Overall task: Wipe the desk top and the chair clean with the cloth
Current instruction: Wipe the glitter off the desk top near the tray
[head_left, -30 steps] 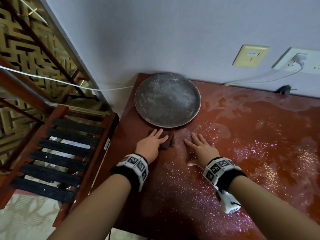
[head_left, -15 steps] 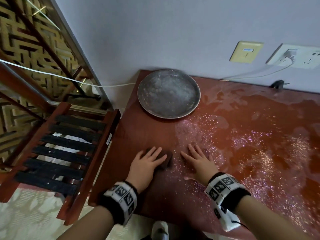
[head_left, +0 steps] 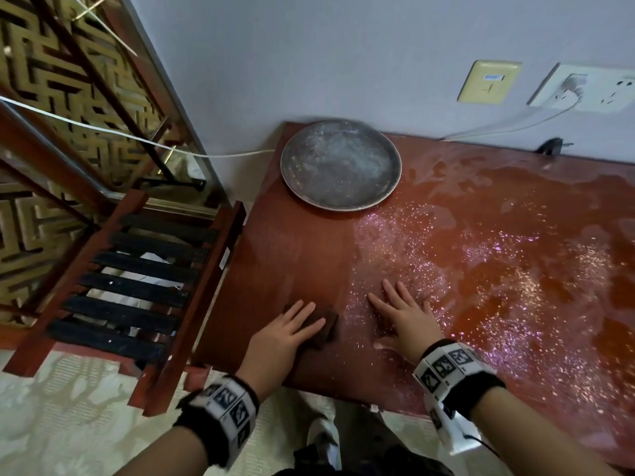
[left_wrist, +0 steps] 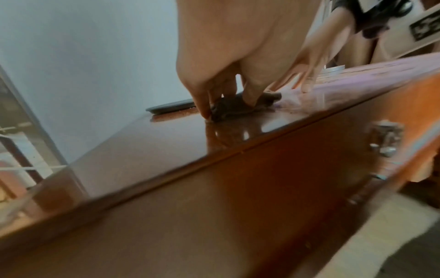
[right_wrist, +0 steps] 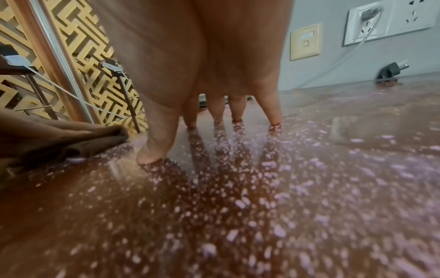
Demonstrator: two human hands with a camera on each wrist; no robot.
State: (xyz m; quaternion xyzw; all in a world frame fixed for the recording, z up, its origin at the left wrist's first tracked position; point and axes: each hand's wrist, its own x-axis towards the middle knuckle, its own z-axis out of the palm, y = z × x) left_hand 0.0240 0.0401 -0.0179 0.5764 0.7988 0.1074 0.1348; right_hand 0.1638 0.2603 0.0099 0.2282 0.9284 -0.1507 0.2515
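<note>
near edge of the bench (head_left: 302, 255), left part: our left hand (head_left: 278, 338) lies on the dark brown cloth (head_left: 326, 324), fingers straight and spread, pressing it flat to the wood rather than clamping it; the left wrist view shows fingertips (left_wrist: 205, 114) down on the bench around the bunched fabric. just beside it, our right hand (head_left: 405, 321) is flat on the surface, grip apart, fingers splayed, holding nothing, set in the glittery pale residue (head_left: 429, 255).

state of the top: the strip at the left edge reads bare and glossy; from the right hand out to the right and towards the back edge the residue and cloudy smears are dense. we judge the bench only partly done. the chair (head_left: 137, 280) stands off the left edge, slatted seat, not yet wiped by the look of it.

step in hand, our judgement: keep the palm weight over the whole cloth so no corner trails, overlap each pass with the clean strip, and work into the glitter rather than dragging it back over cleared wood. lift the right hand before wiping there; it sits on residue.

far left corner: a round grey tray (head_left: 395, 166), itself dusted. beyond, wall sockets (head_left: 584, 87) and a cable; mind them.
</note>
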